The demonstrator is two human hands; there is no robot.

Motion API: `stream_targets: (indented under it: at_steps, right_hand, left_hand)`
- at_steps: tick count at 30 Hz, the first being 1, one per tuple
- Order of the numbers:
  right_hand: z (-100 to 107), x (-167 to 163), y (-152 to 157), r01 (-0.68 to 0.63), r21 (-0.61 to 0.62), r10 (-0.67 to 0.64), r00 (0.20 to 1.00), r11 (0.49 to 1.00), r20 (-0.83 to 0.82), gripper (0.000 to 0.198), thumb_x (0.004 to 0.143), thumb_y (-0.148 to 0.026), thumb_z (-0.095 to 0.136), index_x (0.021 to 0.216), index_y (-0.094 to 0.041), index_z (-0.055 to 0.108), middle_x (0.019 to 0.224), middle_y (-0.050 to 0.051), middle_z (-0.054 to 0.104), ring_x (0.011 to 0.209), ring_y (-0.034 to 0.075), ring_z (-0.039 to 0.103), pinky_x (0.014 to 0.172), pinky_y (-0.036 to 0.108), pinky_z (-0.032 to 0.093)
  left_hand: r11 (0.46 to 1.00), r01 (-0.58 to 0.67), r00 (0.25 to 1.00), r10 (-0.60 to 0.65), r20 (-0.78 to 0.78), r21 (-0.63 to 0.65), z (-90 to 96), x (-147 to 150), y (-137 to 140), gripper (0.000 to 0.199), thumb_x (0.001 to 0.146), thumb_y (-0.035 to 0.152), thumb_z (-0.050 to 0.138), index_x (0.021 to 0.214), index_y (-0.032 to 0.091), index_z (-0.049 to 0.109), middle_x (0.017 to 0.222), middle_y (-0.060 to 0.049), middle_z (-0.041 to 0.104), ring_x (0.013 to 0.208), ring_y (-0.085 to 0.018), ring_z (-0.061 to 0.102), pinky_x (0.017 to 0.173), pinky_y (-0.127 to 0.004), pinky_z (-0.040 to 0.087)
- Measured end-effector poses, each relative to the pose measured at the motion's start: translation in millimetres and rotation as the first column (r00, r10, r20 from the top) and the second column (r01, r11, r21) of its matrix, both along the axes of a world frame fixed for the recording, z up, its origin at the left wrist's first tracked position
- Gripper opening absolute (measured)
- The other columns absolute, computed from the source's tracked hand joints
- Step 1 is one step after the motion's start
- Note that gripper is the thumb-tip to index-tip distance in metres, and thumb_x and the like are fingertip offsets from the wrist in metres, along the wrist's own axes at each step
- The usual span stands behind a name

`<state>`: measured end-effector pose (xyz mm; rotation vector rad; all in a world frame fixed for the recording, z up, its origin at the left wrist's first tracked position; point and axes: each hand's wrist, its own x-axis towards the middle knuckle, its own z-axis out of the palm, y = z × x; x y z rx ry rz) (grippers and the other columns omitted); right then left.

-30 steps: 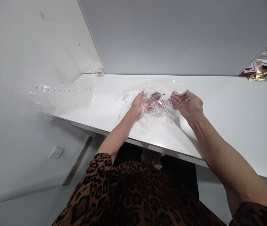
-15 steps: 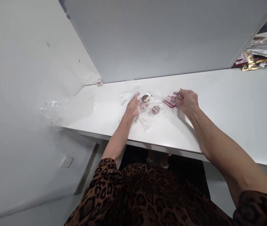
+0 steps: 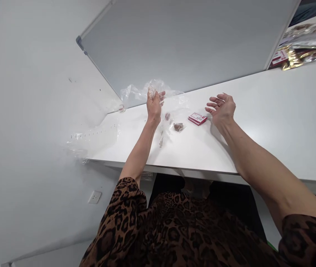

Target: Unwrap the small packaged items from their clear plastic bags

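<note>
My left hand is raised over the white table, closed on a crumpled clear plastic bag that spreads out to both sides. Below it on the tabletop lie a small brown wrapped piece and a reddish-brown piece, seen partly through clear film. A flat red and white packet rests to their right. My right hand hovers just right of that packet, fingers spread and curved, holding nothing.
The white table runs along a grey board. Gold and clear packages are piled at the far right. Another clear plastic sheet with a row of dark marks hangs at the left end by the wall.
My left hand has lifted the clear bag up and away from the small pieces. The red and white packet now lies uncovered, and my right hand has opened beside it.
</note>
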<state>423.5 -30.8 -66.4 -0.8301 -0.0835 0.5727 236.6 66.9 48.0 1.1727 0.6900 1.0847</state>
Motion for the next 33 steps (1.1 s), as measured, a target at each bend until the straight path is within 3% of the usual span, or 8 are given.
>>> stream_targets:
  at_steps: [4,7,10,15,19,26,31,33]
  right_hand:
    - [0.5,-0.5,1.0,-0.026,-0.006,0.025,0.998,1.0,-0.056,0.016,0.09,-0.034,0.059,0.083,-0.026,0.047,0.086,0.001,0.064,0.066,0.016,0.057,0.057,0.03,0.049]
    - [-0.1,-0.4,1.1,-0.047,-0.008,0.047,0.999,0.999,-0.025,0.02,0.091,-0.037,0.062,0.083,-0.027,0.046,0.084,0.0,0.063,0.065,0.016,0.057,0.056,0.031,0.049]
    - [1.5,-1.2,-0.8,-0.056,-0.018,0.055,0.998,0.998,-0.017,0.021,0.091,-0.037,0.063,0.082,-0.027,0.047,0.082,0.0,0.063,0.064,0.016,0.056,0.056,0.03,0.049]
    - [13.9,-10.1,-9.8,-0.085,-0.046,0.08,0.992,0.995,-0.096,0.011,0.093,-0.026,0.053,0.083,-0.024,0.052,0.082,0.001,0.064,0.062,0.013,0.056,0.054,0.026,0.045]
    - [17.7,-13.1,-14.1,-0.102,-0.08,0.092,0.989,0.992,-0.119,0.02,0.094,-0.021,0.046,0.076,-0.022,0.054,0.081,0.003,0.064,0.061,0.013,0.056,0.056,0.028,0.044]
    - [-2.4,-7.5,-10.2,-0.086,-0.089,0.082,0.995,0.992,-0.047,0.027,0.087,-0.029,0.052,0.062,-0.025,0.059,0.092,0.011,0.068,0.067,0.017,0.058,0.056,0.039,0.046]
    - [-6.9,-14.2,-18.2,-0.096,-0.086,0.099,0.995,0.992,0.032,0.022,0.084,-0.034,0.062,0.063,-0.027,0.062,0.106,0.012,0.072,0.078,0.018,0.064,0.065,0.048,0.054]
    - [-5.3,-14.9,-21.9,-0.105,-0.074,0.093,0.985,0.992,-0.149,0.02,0.084,-0.032,0.065,0.064,-0.028,0.061,0.115,0.01,0.072,0.082,0.016,0.066,0.064,0.047,0.055]
  left_hand:
    - [0.991,0.012,0.999,-0.018,0.049,0.132,18.0,2.6,10.7,0.053,0.112,0.054,0.038,0.163,0.037,0.037,0.15,-0.007,0.063,0.147,-0.031,0.057,0.113,-0.058,0.048]
    - [0.976,0.027,0.999,-0.035,0.036,0.216,23.1,1.4,15.5,0.052,0.113,0.046,0.042,0.164,0.039,0.035,0.149,-0.006,0.065,0.148,-0.028,0.057,0.118,-0.055,0.046]
    - [0.983,0.05,0.999,-0.05,-0.001,0.175,21.4,-2.6,15.1,0.052,0.112,0.038,0.047,0.163,0.035,0.038,0.146,-0.007,0.067,0.147,-0.027,0.057,0.121,-0.054,0.043]
    - [0.991,-0.015,0.993,-0.001,0.116,0.134,28.4,-30.1,20.0,0.055,0.109,0.056,0.047,0.162,0.043,0.039,0.151,-0.004,0.063,0.144,-0.031,0.061,0.116,-0.059,0.047]
    - [0.97,-0.145,0.979,0.112,0.17,0.194,58.1,-76.5,43.2,0.055,0.111,0.059,0.036,0.164,0.042,0.036,0.152,-0.004,0.062,0.142,-0.029,0.062,0.115,-0.054,0.05]
    - [0.874,-0.426,0.879,0.338,0.337,0.234,121.8,-179.3,92.2,0.063,0.107,0.068,0.036,0.166,0.047,0.033,0.153,-0.003,0.063,0.139,-0.024,0.065,0.116,-0.044,0.051]
    - [0.792,-0.59,0.781,0.512,0.357,0.156,117.5,-257.0,137.5,0.066,0.105,0.069,0.042,0.166,0.049,0.029,0.149,-0.004,0.066,0.128,-0.017,0.07,0.112,-0.036,0.053]
    - [0.752,-0.649,0.735,0.579,0.354,0.118,99.2,-289.7,159.7,0.066,0.105,0.065,0.047,0.166,0.049,0.028,0.146,-0.004,0.068,0.12,-0.015,0.073,0.107,-0.033,0.055]
